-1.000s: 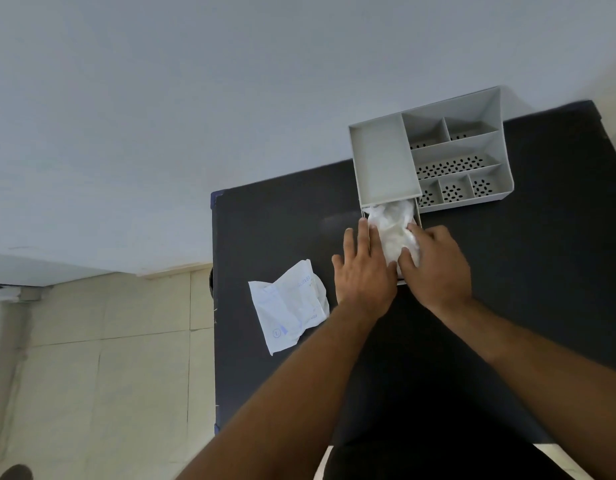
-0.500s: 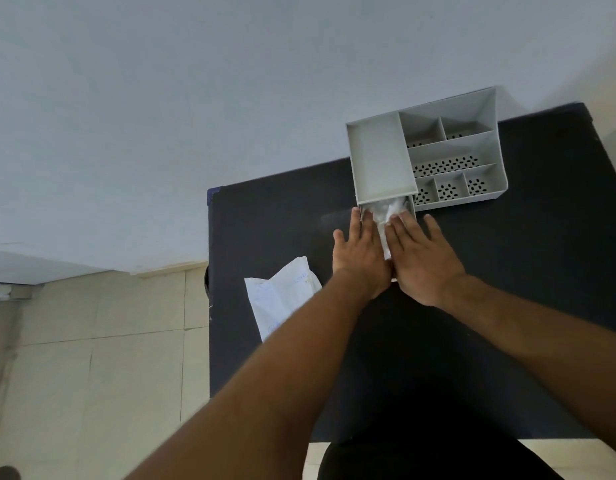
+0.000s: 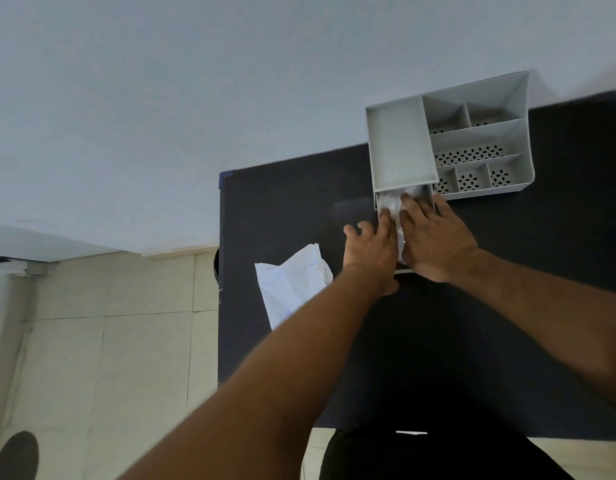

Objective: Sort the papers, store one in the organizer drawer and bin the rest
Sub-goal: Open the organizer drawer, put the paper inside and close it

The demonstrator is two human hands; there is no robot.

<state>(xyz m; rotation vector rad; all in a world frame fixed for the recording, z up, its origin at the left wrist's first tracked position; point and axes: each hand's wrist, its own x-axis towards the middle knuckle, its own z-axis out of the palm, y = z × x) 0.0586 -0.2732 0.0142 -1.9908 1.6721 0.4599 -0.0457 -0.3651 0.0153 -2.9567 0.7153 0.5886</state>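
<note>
A grey desk organizer (image 3: 479, 140) stands at the back of the black table (image 3: 507, 306). Its drawer (image 3: 379, 206) is pulled out toward me and holds a crumpled white paper (image 3: 393, 202). My left hand (image 3: 372, 247) lies flat along the drawer's left side, fingers spread. Next to it, my right hand (image 3: 434, 237) rests flat on top of the paper in the drawer, fingertips near the organizer's front. Another creased white paper (image 3: 292, 285) with faint blue print lies on the table to the left, partly under my left forearm.
The table's left edge (image 3: 221, 271) drops to a tiled floor (image 3: 109, 341). A white wall runs behind the table. A dark round shape (image 3: 14, 455) sits at the bottom left on the floor. The organizer's open compartments hold nothing visible.
Both hands have flattened and pushed forward over the paper, pressing it down into the drawer. The drawer has slid partly back toward the organizer compared with a second ago.
</note>
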